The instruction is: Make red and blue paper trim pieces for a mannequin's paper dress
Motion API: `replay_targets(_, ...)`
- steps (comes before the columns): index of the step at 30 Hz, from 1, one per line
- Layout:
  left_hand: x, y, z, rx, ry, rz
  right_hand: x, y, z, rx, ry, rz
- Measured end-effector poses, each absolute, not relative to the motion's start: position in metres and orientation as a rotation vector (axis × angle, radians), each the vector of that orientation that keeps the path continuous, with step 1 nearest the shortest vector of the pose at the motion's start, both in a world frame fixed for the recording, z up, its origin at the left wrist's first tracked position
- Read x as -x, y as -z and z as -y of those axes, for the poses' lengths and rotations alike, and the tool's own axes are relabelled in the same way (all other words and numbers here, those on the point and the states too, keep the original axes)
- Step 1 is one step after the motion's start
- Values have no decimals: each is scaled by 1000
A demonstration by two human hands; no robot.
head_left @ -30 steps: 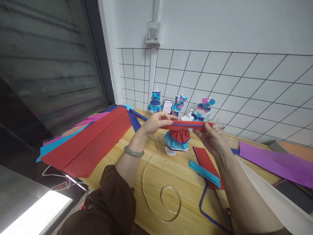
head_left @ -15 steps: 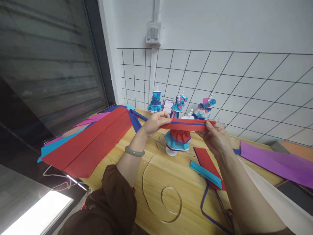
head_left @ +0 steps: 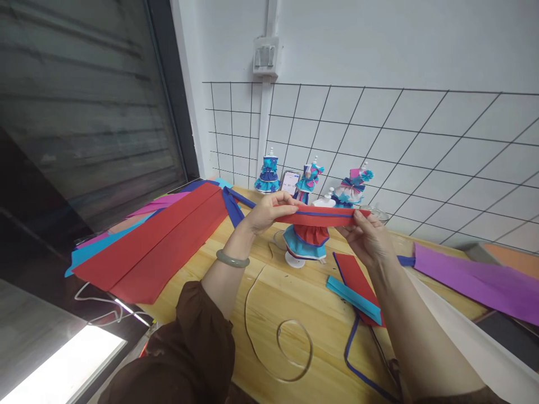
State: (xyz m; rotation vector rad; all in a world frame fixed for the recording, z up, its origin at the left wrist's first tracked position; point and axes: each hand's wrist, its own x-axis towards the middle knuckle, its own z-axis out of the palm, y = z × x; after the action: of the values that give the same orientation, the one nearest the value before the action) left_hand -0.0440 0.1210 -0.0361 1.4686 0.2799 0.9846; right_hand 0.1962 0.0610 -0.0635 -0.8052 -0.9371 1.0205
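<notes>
Head camera: A person in brown sleeves, a bangle (head_left: 232, 259) on one wrist, stretches a red strip (head_left: 322, 219) with a blue line along it above the middle of a wooden desk (head_left: 332, 359). The left hand (head_left: 272, 212) pinches one end between thumb and fingers; the right hand (head_left: 366, 233) grips the other. Behind the taut strip stands a small white dress form (head_left: 295, 261) in a red and turquoise skirt (head_left: 306, 247); whether strip and form touch cannot be told. Three clothed figurines (head_left: 268, 175) and a phone (head_left: 290, 180) line the desk's far edge. Red cloth (head_left: 168, 241) covers the left edge, purple cloth (head_left: 471, 278) lies toward the right edge, and a thin cord (head_left: 311, 350) curls toward the near edge, left of a folded turquoise piece (head_left: 353, 300).
</notes>
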Motion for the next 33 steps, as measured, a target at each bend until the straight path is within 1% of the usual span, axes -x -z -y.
replay_targets(18, 40, 42, -123, -1384, -922, -133, -190, 71, -74, 695, -1092, 902)
replay_targets(33, 35, 57, -135, -1250, -933, -213, -183, 71, -73, 680, -1059, 862)
